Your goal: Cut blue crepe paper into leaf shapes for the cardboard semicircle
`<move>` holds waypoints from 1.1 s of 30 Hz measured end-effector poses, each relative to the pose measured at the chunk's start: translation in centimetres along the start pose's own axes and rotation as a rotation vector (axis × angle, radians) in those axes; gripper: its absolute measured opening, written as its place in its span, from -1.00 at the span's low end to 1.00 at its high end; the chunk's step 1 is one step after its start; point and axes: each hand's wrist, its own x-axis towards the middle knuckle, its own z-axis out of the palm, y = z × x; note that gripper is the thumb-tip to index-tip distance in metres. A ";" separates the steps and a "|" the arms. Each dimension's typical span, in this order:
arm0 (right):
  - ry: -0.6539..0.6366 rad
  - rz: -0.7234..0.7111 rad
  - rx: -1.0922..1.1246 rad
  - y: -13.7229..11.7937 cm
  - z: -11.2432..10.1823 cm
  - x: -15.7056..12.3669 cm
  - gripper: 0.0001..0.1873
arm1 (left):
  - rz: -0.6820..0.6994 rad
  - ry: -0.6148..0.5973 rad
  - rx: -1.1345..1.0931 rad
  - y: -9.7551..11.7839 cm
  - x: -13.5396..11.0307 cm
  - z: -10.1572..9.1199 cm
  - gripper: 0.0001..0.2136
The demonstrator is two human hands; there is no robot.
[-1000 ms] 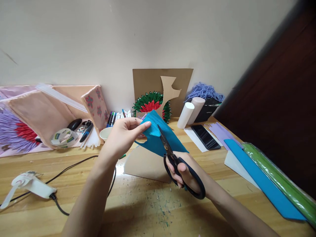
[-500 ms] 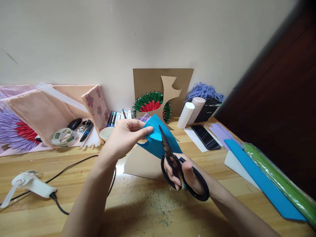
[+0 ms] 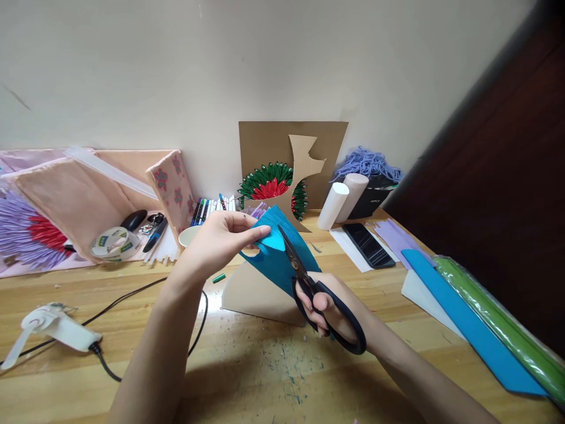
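Blue crepe paper (image 3: 269,265) is pinched between the thumb and fingers of my left hand (image 3: 225,238), held up above the table. A small lighter blue petal-shaped template (image 3: 274,238) lies on the paper's face, under my left thumb. My right hand (image 3: 324,306) grips black-handled scissors (image 3: 300,265), its thumb and fingers through the loops. The blades point up and left, along the right edge of the template and over the crepe paper. They look nearly closed. Part of the paper behind the scissors and right hand is hidden.
Beneath the hands lies a piece of cardboard (image 3: 256,294). A white hot glue gun (image 3: 57,327) with its cord rests at left, near a tape roll (image 3: 115,244). A phone (image 3: 368,244), white rolls (image 3: 333,206) and wrapped green paper (image 3: 494,318) sit at right.
The scissors have moved slightly left and upward along the template, and their handles have come closer together. My left hand and the blue paper have shifted slightly left.
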 end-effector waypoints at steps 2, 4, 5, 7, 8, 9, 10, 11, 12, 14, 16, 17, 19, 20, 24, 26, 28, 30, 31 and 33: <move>-0.016 -0.005 0.009 0.2 -0.1 0.0 -0.31 | 0.007 -0.019 -0.007 -0.1 0.1 -0.1 -0.75; -0.044 -0.069 -0.014 0.5 -0.3 -0.2 -0.26 | 0.011 -0.033 -0.017 -0.1 0.1 -0.2 -0.75; -0.060 -0.113 -0.042 0.6 -0.3 -0.2 -0.23 | 0.010 -0.039 -0.017 -0.1 0.1 -0.2 -0.76; -0.092 -0.181 -0.098 0.7 -0.4 -0.4 -0.20 | 0.009 -0.062 -0.003 0.0 0.0 -0.1 -0.76; -0.103 -0.199 -0.119 0.7 -0.5 -0.5 -0.20 | 0.011 -0.078 0.008 0.1 -0.1 -0.1 -0.76; -0.107 -0.210 -0.134 0.7 -0.5 -0.6 -0.20 | 0.015 -0.095 0.019 0.3 -0.1 0.0 -0.76; -0.108 -0.214 -0.141 0.6 -0.5 -0.7 -0.20 | 0.019 -0.111 0.029 0.4 -0.2 0.0 -0.75; -0.110 -0.218 -0.141 0.6 -0.6 -0.7 -0.21 | 0.021 -0.123 0.033 0.5 -0.2 0.0 -0.76; -0.107 -0.217 -0.137 0.5 -0.6 -0.7 -0.21 | 0.019 -0.129 0.034 0.6 -0.2 0.0 -0.76; -0.094 -0.198 -0.125 0.5 -0.6 -0.7 -0.23 | 0.008 -0.128 0.026 0.7 -0.3 -0.1 -0.76; -0.060 -0.148 -0.106 0.5 -0.7 -0.6 -0.24 | -0.013 -0.123 0.008 0.8 -0.4 -0.1 -0.76; -0.039 -0.121 -0.102 0.5 -0.7 -0.6 -0.24 | -0.019 -0.121 -0.004 0.8 -0.4 -0.2 -0.76; -0.014 -0.087 -0.101 0.5 -0.9 -0.5 -0.26 | -0.022 -0.121 -0.025 0.9 -0.4 -0.2 -0.78; -0.012 -0.083 -0.103 0.5 -1.0 -0.5 -0.27 | -0.023 -0.124 -0.029 1.0 -0.4 -0.3 -0.79; -0.038 -0.112 -0.131 0.4 -1.1 -0.6 -0.26 | -0.019 -0.138 -0.028 1.1 -0.3 -0.1 -0.80; -0.065 -0.141 -0.133 0.4 -1.2 -0.7 -0.22 | 0.003 -0.135 -0.031 1.0 -0.3 0.0 -0.81; -0.098 -0.185 -0.145 0.5 -1.3 -0.8 -0.21 | 0.033 -0.135 -0.030 0.8 -0.3 0.2 -0.80; -0.122 -0.222 -0.178 0.5 -1.5 -0.9 -0.21 | 0.058 -0.150 -0.022 0.7 -0.4 0.3 -0.79; -0.131 -0.229 -0.198 0.4 -1.6 -1.0 -0.21 | 0.067 -0.161 -0.014 0.7 -0.4 0.3 -0.78; -0.147 -0.226 -0.236 0.0 -1.9 -1.2 -0.20 | 0.081 -0.176 0.001 0.7 -0.6 0.3 -0.78</move>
